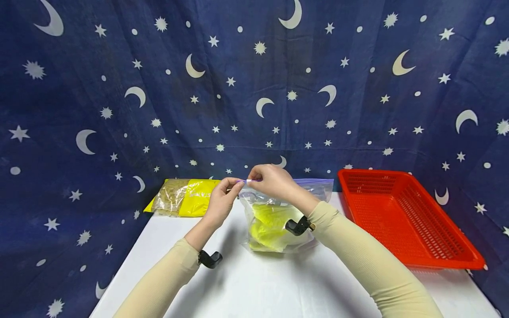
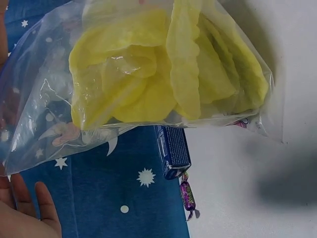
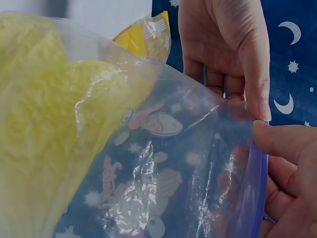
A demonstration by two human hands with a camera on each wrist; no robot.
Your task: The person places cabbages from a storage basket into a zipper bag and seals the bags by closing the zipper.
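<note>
A clear zip bag (image 1: pixel 324 187) with a purple zip strip stands upright on the table, holding soft-looking yellow pieces (image 2: pixel 133 84) with wavy edges; their kind is unclear through the film. My left hand (image 1: pixel 222 201) pinches the bag's top left corner between thumb and forefinger. Close beside it, my right hand (image 1: pixel 274 181) pinches the zip strip (image 3: pixel 257 183) at a small white slider (image 1: pixel 248 180). The fingertips of both hands nearly meet there. Printed figures show on the bag's film in the right wrist view.
Left of the bag lies a yellow packet (image 1: pixel 199 201) with a clear window. A red basket (image 1: pixel 381 225) stands on the right. Behind the bag are a dark blue box (image 2: pixel 173 151) and a purple wrapped candy (image 2: pixel 187 195). A starry curtain (image 1: pixel 238 75) hangs behind the white table (image 1: pixel 238 287).
</note>
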